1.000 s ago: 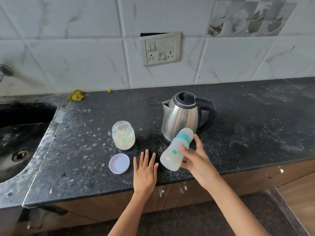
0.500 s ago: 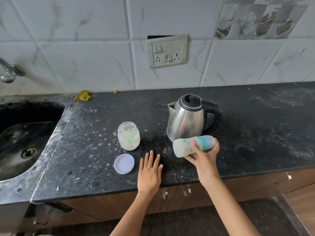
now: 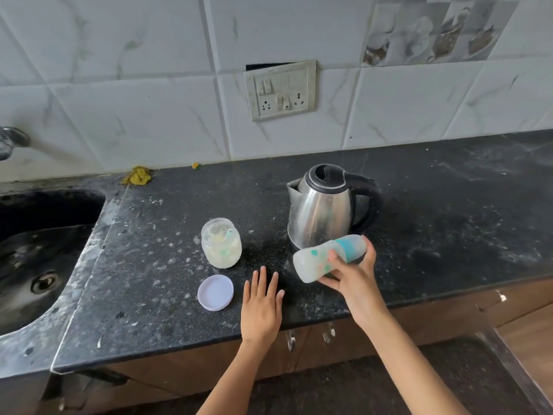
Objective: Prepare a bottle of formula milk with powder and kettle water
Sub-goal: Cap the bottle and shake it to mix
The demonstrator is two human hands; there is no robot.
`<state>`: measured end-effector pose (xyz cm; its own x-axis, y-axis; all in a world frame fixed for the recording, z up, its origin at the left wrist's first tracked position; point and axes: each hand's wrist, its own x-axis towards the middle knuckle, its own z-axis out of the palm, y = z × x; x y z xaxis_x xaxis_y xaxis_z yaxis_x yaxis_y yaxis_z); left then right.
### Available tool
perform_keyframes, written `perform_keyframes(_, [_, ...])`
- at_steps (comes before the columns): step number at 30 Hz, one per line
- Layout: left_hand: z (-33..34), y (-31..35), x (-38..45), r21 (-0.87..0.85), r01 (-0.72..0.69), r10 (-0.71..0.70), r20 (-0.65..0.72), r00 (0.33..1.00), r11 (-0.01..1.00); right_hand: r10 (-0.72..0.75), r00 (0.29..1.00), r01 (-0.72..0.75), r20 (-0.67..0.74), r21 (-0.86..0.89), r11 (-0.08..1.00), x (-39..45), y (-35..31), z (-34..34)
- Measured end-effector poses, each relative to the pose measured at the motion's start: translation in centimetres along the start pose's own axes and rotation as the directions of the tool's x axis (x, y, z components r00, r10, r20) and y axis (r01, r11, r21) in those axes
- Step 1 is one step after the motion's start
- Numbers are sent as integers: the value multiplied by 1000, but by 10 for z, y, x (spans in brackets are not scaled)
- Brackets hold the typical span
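Observation:
My right hand [image 3: 351, 272] grips a capped baby bottle [image 3: 317, 260] with a teal collar, held nearly sideways in the air, its base pointing left and slightly down, just in front of the steel kettle [image 3: 321, 211]. The kettle stands upright with its lid closed and black handle to the right. My left hand [image 3: 261, 304] lies flat on the black counter [image 3: 149, 295], fingers apart, holding nothing. Left of it stands an open glass jar of pale powder [image 3: 221, 242] with a small scoop inside. The jar's lilac lid [image 3: 215, 292] lies flat in front of it.
A dark sink [image 3: 39, 259] is sunk into the counter at the left, with a tap [image 3: 12, 139] above it. A yellow rag [image 3: 137, 176] lies by the tiled wall. A switch and socket plate [image 3: 279, 91] is fixed to the wall. Wooden drawers run under the counter edge.
My right hand has swung the bottle from tilted upright to nearly horizontal, then tipped its base a little lower. My left hand has stayed flat on the counter.

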<state>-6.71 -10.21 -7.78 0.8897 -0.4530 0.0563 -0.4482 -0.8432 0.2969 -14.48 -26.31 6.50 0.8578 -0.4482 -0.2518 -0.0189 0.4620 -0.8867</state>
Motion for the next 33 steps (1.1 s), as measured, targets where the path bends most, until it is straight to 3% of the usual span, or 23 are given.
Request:
perform_keyframes(1, [1,0,0,-5,-1,1,0,1000,1000,-4,1000,4,-10,0,1000,0,-2,0])
perform_keyframes(4, [5,-5,0,65,-76,75,10,997,995,70,979,-41,193,-154,987,-18,9,6])
perform_keyframes(5, [5,-6,0,76,-79,78,16,997,994,85,975,-50,205,-167,985,-22,10,9])
perform_keyframes(9, [4,-2,-1,4,-6,6,-3,1000,1000,18,997,-16,-71,30,999,-8,7,2])
perform_keyframes(13, [6,-8,0,103,-89,87,24,996,991,115,978,-97,176,-109,989,-35,19,14])
perform_keyframes(14, [5,-7,0,98,-71,69,23,997,993,98,983,-84,158,-91,992,-32,17,11])
perform_keyframes(17, [1,0,1,25,3,-3,-4,1000,1000,4,994,4,-111,72,997,-11,3,1])
perform_keyframes(18, [1,0,0,24,-8,8,10,1000,1000,0,995,4,-104,38,999,-12,4,2])
perform_keyframes(21, [5,-8,0,124,-99,91,64,994,987,102,981,-78,164,-146,986,-39,17,16])
perform_keyframes(22, [5,-8,0,138,-101,93,65,994,985,111,976,-83,189,-148,985,-43,16,19])
perform_keyframes(26, [1,-1,0,25,-10,10,4,1000,1000,-7,986,15,-168,51,999,-20,3,14])
perform_keyframes(27, [2,-1,0,16,-19,19,14,1000,1000,-6,988,9,-151,19,1000,-21,5,15])
perform_keyframes(30, [3,-7,0,76,-87,84,45,995,993,133,979,-107,154,-167,980,-44,21,29])
perform_keyframes(31, [4,-8,0,82,-94,91,45,995,992,161,968,-124,194,-189,974,-49,23,31])
perform_keyframes(33, [6,-7,1,72,-77,75,30,997,994,121,986,-106,117,-122,987,-40,22,25])
